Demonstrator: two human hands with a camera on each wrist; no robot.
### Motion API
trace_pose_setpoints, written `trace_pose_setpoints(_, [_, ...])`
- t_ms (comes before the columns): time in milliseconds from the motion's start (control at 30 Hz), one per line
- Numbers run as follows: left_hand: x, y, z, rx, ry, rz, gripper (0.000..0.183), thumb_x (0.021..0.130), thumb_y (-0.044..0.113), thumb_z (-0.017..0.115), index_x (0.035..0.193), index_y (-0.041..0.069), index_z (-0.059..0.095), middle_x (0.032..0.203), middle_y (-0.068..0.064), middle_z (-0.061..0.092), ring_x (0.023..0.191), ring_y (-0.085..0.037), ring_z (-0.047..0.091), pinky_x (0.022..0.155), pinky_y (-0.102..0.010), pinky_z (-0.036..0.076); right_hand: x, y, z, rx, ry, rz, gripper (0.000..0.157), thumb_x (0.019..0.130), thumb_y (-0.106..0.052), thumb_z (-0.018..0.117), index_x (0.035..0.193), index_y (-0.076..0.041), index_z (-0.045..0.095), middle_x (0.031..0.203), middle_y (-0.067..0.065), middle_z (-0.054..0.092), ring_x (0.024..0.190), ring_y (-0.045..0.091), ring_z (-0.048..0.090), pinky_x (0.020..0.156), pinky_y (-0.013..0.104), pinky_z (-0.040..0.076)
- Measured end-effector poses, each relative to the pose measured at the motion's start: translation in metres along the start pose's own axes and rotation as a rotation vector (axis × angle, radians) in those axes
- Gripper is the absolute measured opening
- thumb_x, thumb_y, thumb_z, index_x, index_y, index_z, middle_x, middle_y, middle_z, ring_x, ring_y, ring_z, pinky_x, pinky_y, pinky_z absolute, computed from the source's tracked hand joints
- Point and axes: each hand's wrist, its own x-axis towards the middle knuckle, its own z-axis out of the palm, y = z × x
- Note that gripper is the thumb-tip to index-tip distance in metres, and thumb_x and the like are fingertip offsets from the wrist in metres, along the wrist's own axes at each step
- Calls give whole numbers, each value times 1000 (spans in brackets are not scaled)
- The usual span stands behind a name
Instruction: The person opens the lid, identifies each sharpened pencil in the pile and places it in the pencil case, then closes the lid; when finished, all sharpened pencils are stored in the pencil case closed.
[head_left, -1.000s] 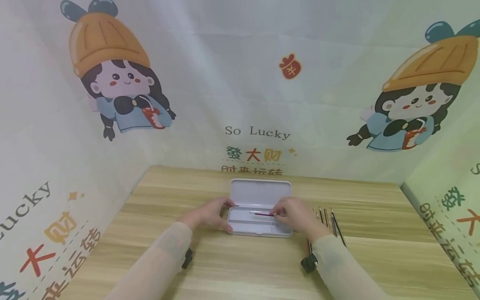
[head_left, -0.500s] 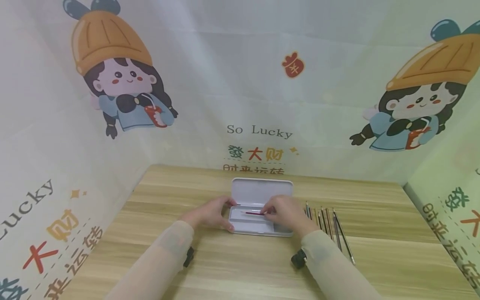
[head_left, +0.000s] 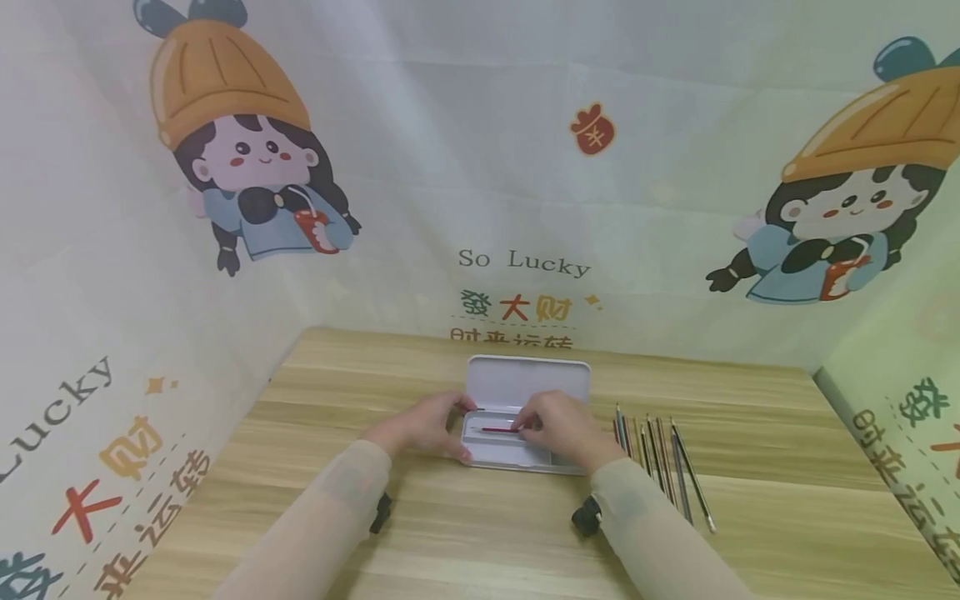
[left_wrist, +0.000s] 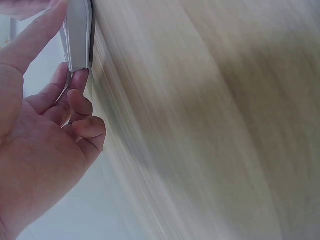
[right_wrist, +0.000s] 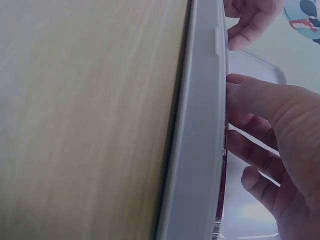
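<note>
An opened white pencil case (head_left: 510, 454) lies on the table, its lid (head_left: 525, 379) tilted back. My left hand (head_left: 431, 427) grips the case's left end, thumb at the front corner and fingers at the back; the left wrist view shows its fingertips on the case end (left_wrist: 79, 40). With my right hand (head_left: 562, 425) I pinch a dark red pencil (head_left: 493, 430) over the back compartment, its tip pointing left. In the right wrist view the red pencil (right_wrist: 223, 185) runs along behind the case's front wall (right_wrist: 195, 150), partly hidden by it.
Several loose pencils (head_left: 663, 467) lie fanned out on the wooden table (head_left: 480, 533), right of the case. A printed cloth backdrop (head_left: 420, 167) stands behind the table and along both sides.
My right hand has moved left with the red pencil, bringing its tip near the case's left end. More of the loose pencils now show. The left hand keeps its hold on the case.
</note>
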Motion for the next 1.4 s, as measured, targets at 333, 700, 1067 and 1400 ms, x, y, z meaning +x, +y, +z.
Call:
trace_pose_setpoints(333, [3, 1, 4, -12, -2, 6, 78, 69, 16, 95, 135, 4, 56, 139, -15, 61, 135, -34, 53, 123, -51, 37, 0, 5, 2, 27, -31, 32, 8, 85, -15, 82, 89, -22, 82, 92, -7, 78, 95, 15, 71, 90, 38, 58])
trace_pose_setpoints(700, [0, 4, 2, -14, -4, 0, 78, 69, 15, 95, 135, 3, 57, 139, -15, 61, 135, -34, 53, 123, -51, 36, -12, 12, -1, 154, 56, 4, 6, 87, -16, 80, 93, -16, 80, 91, -5, 76, 85, 11, 66, 80, 32, 57])
trace_pose_setpoints(1067, [-1, 3, 1, 2, 4, -1, 78, 68, 14, 95, 135, 3, 57, 138, -16, 61, 135, -35, 53, 123, -51, 36, -39, 15, -18, 172, 90, 81, 7, 91, -17, 78, 97, -16, 80, 94, -6, 73, 86, 12, 62, 75, 29, 54])
trace_pose_setpoints(1400, [2, 0, 2, 9, 17, 0, 77, 68, 16, 96, 134, 5, 57, 137, -15, 62, 134, -34, 54, 122, -51, 37, -60, 24, -23, 171, 123, 120, 7, 90, -15, 78, 96, -15, 80, 96, -4, 73, 85, 12, 62, 72, 26, 52])
